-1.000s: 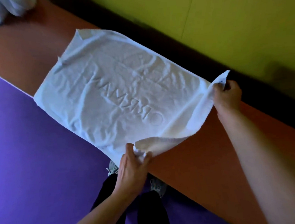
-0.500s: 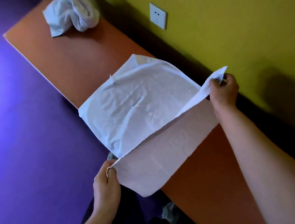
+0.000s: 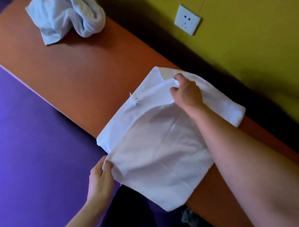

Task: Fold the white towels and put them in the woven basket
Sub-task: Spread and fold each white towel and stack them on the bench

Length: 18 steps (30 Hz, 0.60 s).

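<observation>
A white towel [image 3: 159, 154] lies folded over on the orange table [image 3: 80, 72], its near part hanging past the table's front edge. My right hand [image 3: 185, 91] pinches the upper layer's far corner and holds it over the towel's far end. My left hand [image 3: 101, 177] pinches the upper layer's near corner at the table's front edge. A second white towel [image 3: 68, 15] lies crumpled at the far end of the table. No woven basket is in view.
A yellow-green wall with a white power socket [image 3: 187, 19] runs along the table's back edge. Purple floor [image 3: 21, 142] lies to the left of the table. My dark trousers and a shoe [image 3: 188, 218] show below the towel.
Both hands have carried the towel's right end leftward over the rest, folding it in half. The view has tilted so that more of the table and the crumpled towel show.
</observation>
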Tool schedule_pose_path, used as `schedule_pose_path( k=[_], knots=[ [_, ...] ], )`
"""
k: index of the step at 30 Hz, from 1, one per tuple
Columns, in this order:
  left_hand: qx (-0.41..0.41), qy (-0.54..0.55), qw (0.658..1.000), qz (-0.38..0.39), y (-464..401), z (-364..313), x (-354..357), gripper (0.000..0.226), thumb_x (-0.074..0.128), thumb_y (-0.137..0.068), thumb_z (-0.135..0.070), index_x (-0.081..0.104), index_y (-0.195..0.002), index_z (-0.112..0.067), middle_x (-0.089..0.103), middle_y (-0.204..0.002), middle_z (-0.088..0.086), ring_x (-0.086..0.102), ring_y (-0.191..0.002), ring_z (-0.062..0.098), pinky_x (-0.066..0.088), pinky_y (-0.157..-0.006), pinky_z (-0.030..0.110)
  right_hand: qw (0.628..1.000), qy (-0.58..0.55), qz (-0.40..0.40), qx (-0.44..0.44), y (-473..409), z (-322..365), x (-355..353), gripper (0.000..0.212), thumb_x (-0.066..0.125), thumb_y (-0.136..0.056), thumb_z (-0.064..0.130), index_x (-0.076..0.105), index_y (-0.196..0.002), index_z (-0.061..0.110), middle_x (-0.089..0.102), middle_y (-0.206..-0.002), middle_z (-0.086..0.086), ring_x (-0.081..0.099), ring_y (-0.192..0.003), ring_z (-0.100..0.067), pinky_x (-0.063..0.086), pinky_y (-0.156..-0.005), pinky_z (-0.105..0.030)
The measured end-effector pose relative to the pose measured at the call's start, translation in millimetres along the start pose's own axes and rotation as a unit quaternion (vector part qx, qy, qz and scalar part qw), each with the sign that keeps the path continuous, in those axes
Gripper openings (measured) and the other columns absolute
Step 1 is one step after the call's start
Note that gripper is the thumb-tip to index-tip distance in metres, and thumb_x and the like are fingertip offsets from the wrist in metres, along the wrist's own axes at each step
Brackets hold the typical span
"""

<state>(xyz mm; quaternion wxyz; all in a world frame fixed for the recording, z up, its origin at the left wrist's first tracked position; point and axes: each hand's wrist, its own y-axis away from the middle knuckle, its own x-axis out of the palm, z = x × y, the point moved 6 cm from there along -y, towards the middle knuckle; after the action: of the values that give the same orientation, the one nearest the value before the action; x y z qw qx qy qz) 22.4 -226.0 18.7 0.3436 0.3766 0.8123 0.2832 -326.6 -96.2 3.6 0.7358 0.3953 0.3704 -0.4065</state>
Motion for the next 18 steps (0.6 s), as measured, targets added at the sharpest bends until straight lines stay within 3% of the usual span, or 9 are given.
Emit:
schedule_pose_path(
  k=[3,6,9,11,14,16,18],
  knots=[
    [-0.012,-0.005,0.999,0.032,-16.6,-1.8,-2.0,0.036,0.038,-0.099,-0.023,0.073,-0.099,-0.031,0.076,-0.091,-0.002,0.072,-0.092,0.024,0.058,-0.085,0.054,0.994,0.080,0.075,-0.004,-12.2,3.6,31.7,0.042,0.051,-0.094,0.021,0.059,-0.136,0.023,0.070,-0.124,-0.012,0.062,-0.115,-0.036,0.050,-0.087,-0.036],
    [-0.016,0.001,0.998,0.055,-24.9,-1.4,-4.7,0.036,0.038,-0.098,-0.027,0.074,-0.101,-0.034,0.077,-0.095,-0.004,0.072,-0.095,0.020,0.057,-0.089,0.053,0.989,0.101,0.111,0.013,-20.7,4.7,44.9,0.050,0.048,-0.097,0.022,0.049,-0.147,0.028,0.069,-0.126,-0.012,0.062,-0.116,-0.036,0.049,-0.084,-0.037],
    [-0.022,0.007,0.997,0.077,-26.5,1.9,-7.5,0.040,0.036,-0.100,-0.024,0.074,-0.104,-0.037,0.077,-0.098,-0.005,0.073,-0.095,0.018,0.057,-0.089,0.051,0.995,0.052,0.064,0.051,-33.7,7.9,30.3,0.067,0.045,-0.101,0.023,0.018,-0.161,0.032,0.067,-0.123,-0.019,0.062,-0.112,-0.041,0.044,-0.080,-0.038],
    [-0.025,0.017,0.995,0.092,-25.0,1.8,-8.4,0.044,0.035,-0.102,-0.020,0.074,-0.103,-0.041,0.077,-0.099,-0.003,0.074,-0.094,0.018,0.058,-0.088,0.050,0.994,-0.030,0.025,0.105,-41.2,4.8,14.6,0.071,0.043,-0.101,0.020,0.010,-0.162,0.032,0.064,-0.129,-0.020,0.062,-0.111,-0.040,0.044,-0.081,-0.037],
    [-0.034,0.039,0.994,0.093,-20.8,-0.4,-11.1,0.051,0.034,-0.103,-0.011,0.076,-0.096,-0.039,0.077,-0.095,0.002,0.074,-0.089,0.021,0.060,-0.082,0.049,0.982,-0.135,-0.025,0.128,-46.8,-0.1,-3.8,0.065,0.044,-0.101,0.018,0.020,-0.161,0.025,0.053,-0.147,-0.014,0.057,-0.125,-0.034,0.046,-0.097,-0.038],
    [-0.040,0.073,0.993,0.086,-17.1,-6.3,-14.6,0.051,0.032,-0.102,-0.005,0.076,-0.100,-0.029,0.077,-0.094,0.007,0.074,-0.087,0.025,0.062,-0.077,0.048,0.970,-0.188,-0.103,0.115,-49.6,0.6,-21.1,0.056,0.046,-0.098,0.016,0.036,-0.153,0.017,0.062,-0.127,-0.014,0.059,-0.111,-0.030,0.045,-0.093,-0.036],
    [-0.039,0.092,0.993,0.069,-16.4,-11.9,-21.9,0.047,0.032,-0.100,-0.003,0.076,-0.100,-0.021,0.076,-0.090,0.012,0.073,-0.083,0.027,0.061,-0.073,0.052,0.954,-0.228,-0.171,0.095,-53.1,7.5,-39.7,0.049,0.048,-0.095,0.012,0.046,-0.144,0.010,0.058,-0.104,-0.006,0.051,-0.087,-0.019,0.045,-0.079,-0.027]
  ],
)
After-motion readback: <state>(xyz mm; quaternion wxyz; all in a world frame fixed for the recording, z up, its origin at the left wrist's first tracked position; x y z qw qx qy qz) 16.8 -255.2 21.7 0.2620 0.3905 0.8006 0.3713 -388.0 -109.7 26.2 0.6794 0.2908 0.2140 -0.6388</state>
